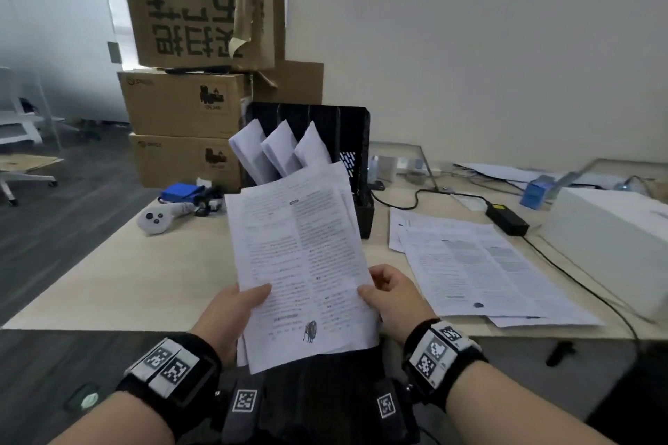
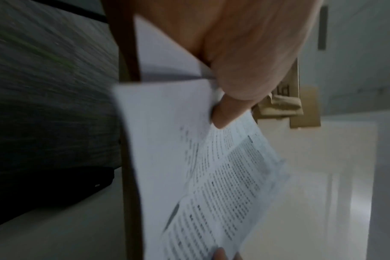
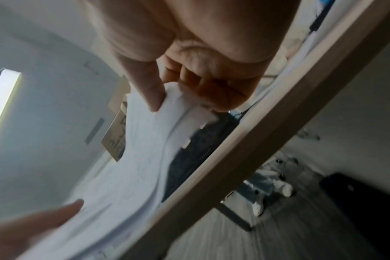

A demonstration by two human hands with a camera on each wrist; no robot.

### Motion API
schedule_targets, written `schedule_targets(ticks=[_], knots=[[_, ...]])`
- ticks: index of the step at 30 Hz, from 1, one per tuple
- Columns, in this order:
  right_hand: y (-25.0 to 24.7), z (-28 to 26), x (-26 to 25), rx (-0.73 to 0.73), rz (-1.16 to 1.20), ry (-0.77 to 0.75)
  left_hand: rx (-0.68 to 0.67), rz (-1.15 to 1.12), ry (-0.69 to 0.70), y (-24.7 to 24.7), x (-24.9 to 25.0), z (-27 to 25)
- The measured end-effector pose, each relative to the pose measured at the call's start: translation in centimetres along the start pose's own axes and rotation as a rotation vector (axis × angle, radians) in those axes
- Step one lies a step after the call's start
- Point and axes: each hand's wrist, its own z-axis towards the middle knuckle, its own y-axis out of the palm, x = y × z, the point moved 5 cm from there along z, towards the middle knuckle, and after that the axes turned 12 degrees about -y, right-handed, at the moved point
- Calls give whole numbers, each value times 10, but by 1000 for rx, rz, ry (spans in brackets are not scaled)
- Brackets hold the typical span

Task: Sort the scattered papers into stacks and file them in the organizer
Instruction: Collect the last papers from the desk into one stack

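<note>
We hold a sheaf of printed papers (image 1: 300, 264) up over the desk's (image 1: 108, 282) near edge, L hand (image 1: 231, 314) & R hand (image 1: 394, 300) each pinching a bottom corner. Black organizer (image 1: 356, 141) w/ three filed stacks at far edge; loose papers (image 1: 480, 264) lie toward right edge.

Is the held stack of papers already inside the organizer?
No. Both hands hold the stack in the air, in front of the organizer.

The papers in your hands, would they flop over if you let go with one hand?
Probably. The papers are thin loose sheets, already bowed in the right wrist view. Both hands, left hand and right hand, pinch only the bottom, and the fanned edges suggest sheets could slide apart.
</note>
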Motion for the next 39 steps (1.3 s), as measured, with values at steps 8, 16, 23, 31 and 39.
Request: schedule_targets(ticks=[8,16,23,31,39], knots=[[-113,-26,28,39,-900,-89,-17,211,74,77,-2,22],[-170,-51,76,-147,-1162,25,-57,210,68,126,-8,38],[-205,-51,81,85,-895,-173,-66,231,71,143,-12,45],[-189,-37,50,308,-492,-171,-123,106,-33,162,-16,41],[-98,-37,47,-253,-825,-505,-178,48,-40,200,-27,43]])
